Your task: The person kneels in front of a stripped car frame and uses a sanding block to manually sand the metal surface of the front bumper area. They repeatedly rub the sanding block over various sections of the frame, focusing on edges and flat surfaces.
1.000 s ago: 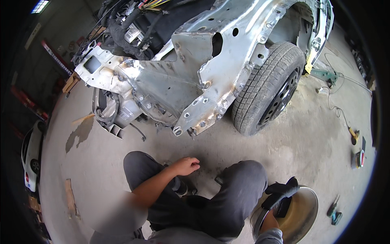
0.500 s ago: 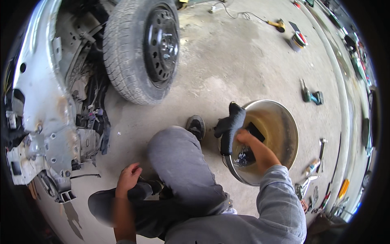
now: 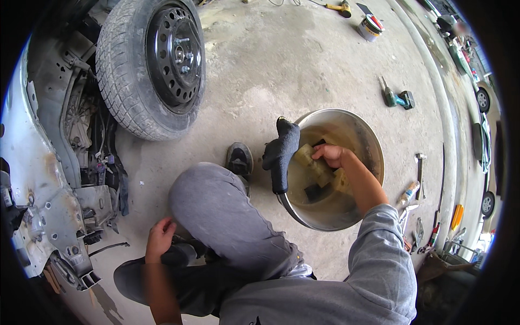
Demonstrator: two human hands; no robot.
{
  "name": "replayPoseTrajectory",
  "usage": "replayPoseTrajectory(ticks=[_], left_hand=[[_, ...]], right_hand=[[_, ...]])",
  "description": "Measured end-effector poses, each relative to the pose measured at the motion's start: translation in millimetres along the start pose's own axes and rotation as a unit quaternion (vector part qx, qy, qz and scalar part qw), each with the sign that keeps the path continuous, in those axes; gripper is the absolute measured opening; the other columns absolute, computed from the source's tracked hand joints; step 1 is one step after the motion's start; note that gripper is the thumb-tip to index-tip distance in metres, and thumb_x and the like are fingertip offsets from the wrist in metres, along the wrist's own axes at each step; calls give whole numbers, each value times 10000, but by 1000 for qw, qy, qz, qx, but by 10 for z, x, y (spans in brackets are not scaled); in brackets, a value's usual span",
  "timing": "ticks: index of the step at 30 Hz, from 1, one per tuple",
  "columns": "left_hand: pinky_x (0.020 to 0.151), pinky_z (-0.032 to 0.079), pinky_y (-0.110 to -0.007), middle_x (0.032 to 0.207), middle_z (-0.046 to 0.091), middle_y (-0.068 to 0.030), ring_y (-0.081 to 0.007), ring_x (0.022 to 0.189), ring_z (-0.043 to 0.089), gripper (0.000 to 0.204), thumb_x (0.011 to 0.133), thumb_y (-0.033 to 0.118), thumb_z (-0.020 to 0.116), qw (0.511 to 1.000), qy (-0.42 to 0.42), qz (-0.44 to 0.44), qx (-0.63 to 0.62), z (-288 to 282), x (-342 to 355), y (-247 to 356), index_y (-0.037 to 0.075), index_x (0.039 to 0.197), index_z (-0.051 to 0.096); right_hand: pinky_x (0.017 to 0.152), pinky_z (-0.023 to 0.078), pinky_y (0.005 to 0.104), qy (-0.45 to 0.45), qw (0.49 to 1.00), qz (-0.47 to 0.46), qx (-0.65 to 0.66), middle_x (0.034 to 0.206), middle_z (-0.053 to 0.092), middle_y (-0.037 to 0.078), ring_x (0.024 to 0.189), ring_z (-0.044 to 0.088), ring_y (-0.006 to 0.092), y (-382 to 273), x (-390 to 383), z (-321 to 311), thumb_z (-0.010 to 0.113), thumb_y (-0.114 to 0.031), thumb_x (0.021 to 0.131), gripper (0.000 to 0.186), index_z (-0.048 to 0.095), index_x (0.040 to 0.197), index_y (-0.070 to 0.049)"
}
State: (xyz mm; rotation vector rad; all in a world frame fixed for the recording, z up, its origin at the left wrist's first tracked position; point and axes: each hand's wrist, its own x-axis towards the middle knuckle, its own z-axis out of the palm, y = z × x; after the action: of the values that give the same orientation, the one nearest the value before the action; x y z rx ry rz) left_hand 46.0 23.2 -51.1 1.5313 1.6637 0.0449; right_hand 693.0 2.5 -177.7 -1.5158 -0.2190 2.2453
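The right hand [image 3: 331, 155] reaches down inside a wide metal pot [image 3: 375, 130], its fingers bent inward and its thumb side toward the near rim. The fingertips meet a yellowish block [image 3: 306, 155] in the pot (whether they grip it or merely rest against it, I cannot tell). The right forearm slants leftward over the pot's rim, bare below a grey sleeve [image 3: 374, 244] bunched near the elbow.

The left hand [image 3: 161, 234] hangs relaxed above the left leg, half open with fingers loosely curled, and nothing shows in its grasp. Its forearm rises nearly straight from the lower edge (part of it is blurred).

Dark pieces [image 3: 318, 192] also lie in the pot, and a black glove [image 3: 284, 157] is draped over its left rim. Near the pot is the right knee [image 3: 200, 189], with a dark shoe [image 3: 239, 158] just beyond it. Farther out, a cordless drill [image 3: 398, 99] and a tub [image 3: 370, 29] are on the concrete, while a wheel [image 3: 122, 81] and stripped car body [image 3: 49, 179] stand to the left.
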Motion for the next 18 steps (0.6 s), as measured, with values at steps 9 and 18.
replayPoseTrajectory(ticks=[9,18], left_hand=[[830,508,-293,1002,688,-99,-152,891,627,291,946,139,621,990,81,87,-80,-107,-23,319,-20,1189,630],[867,510,-294,1067,689,-116,-162,960,645,310,935,106,637,966,87,200,-138,-316,-251,1067,-4,1224,619]], right_hand=[[876,525,352,71,983,-166,-44,1016,697,85,914,667,211,-251,-987,534,678,-99,828,321,629,1121,22],[788,470,290,323,744,-353,-466,867,624,24,855,559,100,-1172,-2656,1789,706,-91,812,240,597,1014,-20]])
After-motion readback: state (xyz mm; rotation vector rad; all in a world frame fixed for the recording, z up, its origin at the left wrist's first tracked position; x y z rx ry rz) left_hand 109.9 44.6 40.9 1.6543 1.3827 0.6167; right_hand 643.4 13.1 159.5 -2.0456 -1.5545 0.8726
